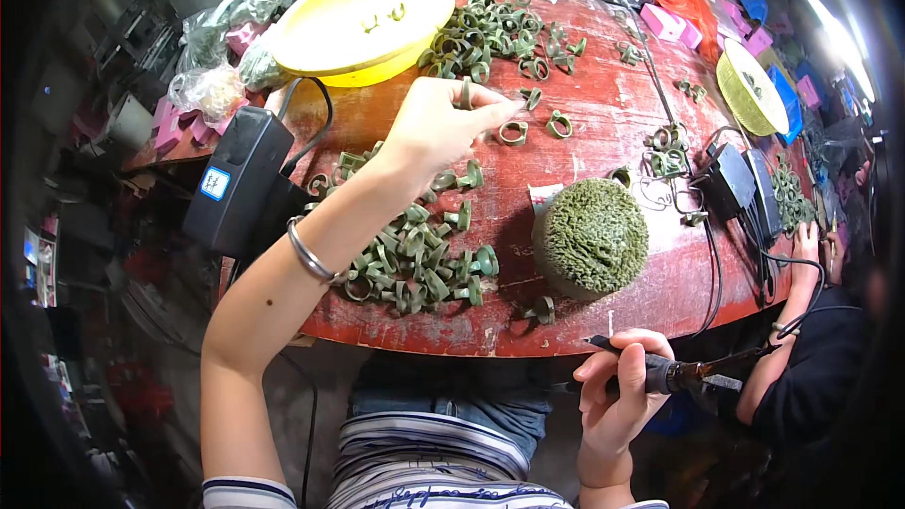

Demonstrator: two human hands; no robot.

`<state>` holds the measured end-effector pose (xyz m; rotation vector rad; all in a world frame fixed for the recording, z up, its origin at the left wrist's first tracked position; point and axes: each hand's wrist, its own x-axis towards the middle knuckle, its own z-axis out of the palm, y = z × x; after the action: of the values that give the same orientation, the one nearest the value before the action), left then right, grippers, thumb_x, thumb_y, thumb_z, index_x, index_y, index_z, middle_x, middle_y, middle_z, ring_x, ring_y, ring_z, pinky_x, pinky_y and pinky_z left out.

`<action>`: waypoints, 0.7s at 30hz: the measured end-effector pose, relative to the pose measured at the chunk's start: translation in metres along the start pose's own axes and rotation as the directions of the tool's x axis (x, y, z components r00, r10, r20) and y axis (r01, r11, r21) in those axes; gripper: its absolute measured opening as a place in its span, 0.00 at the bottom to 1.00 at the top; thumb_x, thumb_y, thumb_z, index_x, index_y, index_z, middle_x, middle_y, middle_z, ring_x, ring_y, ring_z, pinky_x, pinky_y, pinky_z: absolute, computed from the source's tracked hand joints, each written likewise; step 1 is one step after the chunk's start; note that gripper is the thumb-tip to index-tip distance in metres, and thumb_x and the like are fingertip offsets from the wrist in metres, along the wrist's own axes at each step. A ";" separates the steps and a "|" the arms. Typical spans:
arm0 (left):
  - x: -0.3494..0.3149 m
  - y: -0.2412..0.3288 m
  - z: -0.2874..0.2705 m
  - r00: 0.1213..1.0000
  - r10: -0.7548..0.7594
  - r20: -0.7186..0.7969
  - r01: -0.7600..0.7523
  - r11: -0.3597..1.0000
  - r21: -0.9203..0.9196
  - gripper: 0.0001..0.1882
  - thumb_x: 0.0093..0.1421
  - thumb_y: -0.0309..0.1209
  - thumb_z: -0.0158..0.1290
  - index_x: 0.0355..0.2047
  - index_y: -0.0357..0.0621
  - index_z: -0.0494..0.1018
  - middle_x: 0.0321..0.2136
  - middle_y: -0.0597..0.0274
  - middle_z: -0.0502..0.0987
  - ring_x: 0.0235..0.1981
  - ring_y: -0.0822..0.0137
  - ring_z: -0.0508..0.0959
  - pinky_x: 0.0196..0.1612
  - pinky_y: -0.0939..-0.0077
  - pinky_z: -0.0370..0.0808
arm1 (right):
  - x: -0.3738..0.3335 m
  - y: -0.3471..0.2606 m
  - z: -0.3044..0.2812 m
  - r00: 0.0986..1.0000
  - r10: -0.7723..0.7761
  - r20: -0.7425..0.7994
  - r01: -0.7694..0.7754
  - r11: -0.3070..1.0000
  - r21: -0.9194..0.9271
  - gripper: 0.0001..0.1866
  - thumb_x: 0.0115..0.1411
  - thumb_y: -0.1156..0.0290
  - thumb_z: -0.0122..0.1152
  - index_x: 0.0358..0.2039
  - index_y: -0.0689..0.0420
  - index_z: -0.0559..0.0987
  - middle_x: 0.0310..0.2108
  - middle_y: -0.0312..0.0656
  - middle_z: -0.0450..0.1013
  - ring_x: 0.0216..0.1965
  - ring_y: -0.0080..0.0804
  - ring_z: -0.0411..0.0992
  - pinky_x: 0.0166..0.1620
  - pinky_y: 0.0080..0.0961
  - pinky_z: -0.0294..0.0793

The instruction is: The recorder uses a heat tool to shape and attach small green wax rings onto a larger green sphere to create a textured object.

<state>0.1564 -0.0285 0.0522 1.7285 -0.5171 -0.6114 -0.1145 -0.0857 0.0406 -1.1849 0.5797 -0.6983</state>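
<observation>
My left hand [451,123] reaches over the red table, thumb and forefinger closed at a small green ring [531,97]. Another green band [467,92] shows at its fingers. Two more loose rings, one a green ring [559,123], lie just beyond the fingertips. My right hand [622,386], at the table's front edge, is wrapped round a dark pen-shaped corded tool [662,375], its thin tip pointing left. Between my hands stands a green cylinder [592,238] with a rough, crumbly top. Under my left forearm lies a heap of green rings [415,254].
A second heap of green rings [490,28] lies beside a yellow basin [368,24] at the back. A black box [240,170] with a cable stands at the left. Black adapters [740,184] and cords lie at the right, near another person's arm [792,292] and a yellow basket [751,90].
</observation>
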 end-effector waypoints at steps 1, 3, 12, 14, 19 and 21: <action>0.005 -0.003 0.000 0.984 0.149 -0.100 -0.119 0.958 0.260 0.09 0.50 0.31 0.59 0.28 0.36 0.76 0.19 0.71 0.71 0.19 0.80 0.68 0.23 0.86 0.66 | -0.001 0.001 -0.001 1.000 -0.001 -0.010 0.001 1.000 0.000 0.12 0.61 0.65 0.50 0.34 0.62 0.67 0.16 0.50 0.72 0.06 0.18 0.58 0.10 0.11 0.49; 0.011 -0.009 0.000 0.956 0.268 -0.119 -0.187 0.870 0.456 0.13 0.47 0.33 0.62 0.26 0.34 0.76 0.21 0.65 0.72 0.20 0.76 0.71 0.27 0.82 0.69 | -0.002 0.003 -0.002 1.000 0.000 -0.012 0.000 1.000 0.004 0.11 0.61 0.65 0.50 0.34 0.62 0.68 0.16 0.50 0.72 0.06 0.17 0.58 0.10 0.11 0.49; -0.047 0.015 0.017 0.867 0.491 0.087 -0.464 0.732 0.499 0.13 0.42 0.29 0.64 0.29 0.41 0.75 0.21 0.65 0.67 0.21 0.77 0.65 0.25 0.82 0.64 | -0.003 -0.007 0.000 0.999 0.025 0.028 -0.025 1.000 0.006 0.11 0.58 0.68 0.52 0.34 0.63 0.68 0.22 0.54 0.74 0.10 0.20 0.64 0.12 0.11 0.57; -0.088 0.033 0.022 0.944 0.291 0.155 -0.325 0.901 0.288 0.15 0.41 0.27 0.65 0.31 0.43 0.76 0.26 0.70 0.73 0.21 0.82 0.65 0.25 0.87 0.63 | -0.004 -0.025 0.003 0.994 0.109 -0.008 -0.109 0.992 -0.069 0.13 0.59 0.65 0.53 0.35 0.63 0.68 0.23 0.54 0.75 0.11 0.20 0.64 0.13 0.13 0.59; -0.139 0.014 0.034 0.958 0.095 0.271 -0.092 0.995 -0.022 0.21 0.41 0.22 0.65 0.38 0.35 0.74 0.34 0.62 0.76 0.30 0.81 0.72 0.31 0.88 0.70 | -0.009 -0.016 0.001 0.999 0.032 0.011 -0.031 0.992 -0.126 0.19 0.59 0.54 0.52 0.34 0.61 0.70 0.17 0.49 0.74 0.11 0.20 0.62 0.15 0.16 0.60; -0.144 0.005 0.038 0.964 0.084 0.253 -0.059 0.993 -0.107 0.21 0.40 0.22 0.66 0.37 0.35 0.74 0.34 0.60 0.76 0.30 0.80 0.73 0.32 0.88 0.70 | -0.010 -0.018 0.003 1.000 0.004 0.020 -0.001 0.986 -0.165 0.19 0.58 0.53 0.53 0.33 0.60 0.71 0.17 0.49 0.74 0.11 0.20 0.62 0.15 0.17 0.61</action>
<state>0.0213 0.0326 0.0690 1.5387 -0.7166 -0.8021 -0.1220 -0.0803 0.0590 -1.3428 0.6314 -0.6447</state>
